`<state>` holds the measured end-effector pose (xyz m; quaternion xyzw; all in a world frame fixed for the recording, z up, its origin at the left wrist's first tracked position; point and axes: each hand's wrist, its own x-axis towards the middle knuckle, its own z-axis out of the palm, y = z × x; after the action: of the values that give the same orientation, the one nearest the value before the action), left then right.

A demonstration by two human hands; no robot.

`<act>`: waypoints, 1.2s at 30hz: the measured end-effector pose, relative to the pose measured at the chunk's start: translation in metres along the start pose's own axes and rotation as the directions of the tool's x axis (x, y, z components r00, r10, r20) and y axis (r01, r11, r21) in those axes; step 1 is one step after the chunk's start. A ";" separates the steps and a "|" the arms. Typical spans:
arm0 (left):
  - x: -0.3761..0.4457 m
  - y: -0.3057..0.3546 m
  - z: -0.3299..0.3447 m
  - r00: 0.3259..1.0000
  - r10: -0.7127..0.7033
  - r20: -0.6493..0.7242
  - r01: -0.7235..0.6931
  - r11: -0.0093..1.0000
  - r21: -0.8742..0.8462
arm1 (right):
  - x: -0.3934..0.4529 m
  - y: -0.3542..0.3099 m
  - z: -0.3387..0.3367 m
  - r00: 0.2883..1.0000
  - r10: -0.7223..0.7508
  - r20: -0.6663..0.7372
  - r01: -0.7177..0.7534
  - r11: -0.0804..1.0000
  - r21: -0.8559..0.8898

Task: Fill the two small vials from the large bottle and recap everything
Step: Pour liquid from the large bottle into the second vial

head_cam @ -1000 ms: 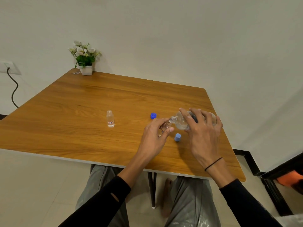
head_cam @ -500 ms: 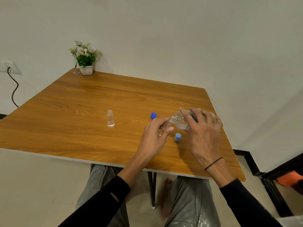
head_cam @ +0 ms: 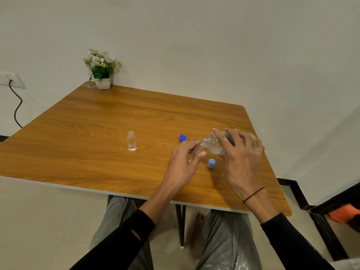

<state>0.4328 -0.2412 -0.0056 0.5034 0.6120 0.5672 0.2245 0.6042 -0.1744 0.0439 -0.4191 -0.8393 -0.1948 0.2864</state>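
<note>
Almost nothing has shifted over the last second: both hands stay locked in the same pouring pose, which suggests the pour into the first vial is under way and steady rather than finished.

The desk is a broad wood-grain slab, smooth and warm brown, with a thin pale edge. At its 11 o'clock corner sits a potted plant, white blooms in a square white pot.

The large bottle is clear, thin plastic, lying tipped nearly level at about 3 o'clock on the desk, its neck aimed toward 9 o'clock. The right hand wraps over its body in a closed grip. The left hand pinches the held vial shut between thumb and fingers, right at the bottle's mouth; how full it is cannot be told.

The second vial stands upright and uncapped near the desk's centre, a small clear cylinder with a red-and-white label, well apart from the hands. It seems to hold clear liquid.

A dark blue cap lies at 12 o'clock from the left hand; a paler blue cap sits between the two hands. Any third cap is not visible. Recapping has not yet begun.
</note>
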 end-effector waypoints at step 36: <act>-0.001 0.004 -0.003 1.000 0.004 0.009 -0.004 1.000 -0.016 | 0.000 -0.003 -0.001 0.999 0.020 0.025 -0.020 1.000 0.017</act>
<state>0.4318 -0.2440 -0.0008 0.5053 0.6055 0.5701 0.2303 0.6019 -0.1766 0.0442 -0.4274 -0.8401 -0.1794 0.2817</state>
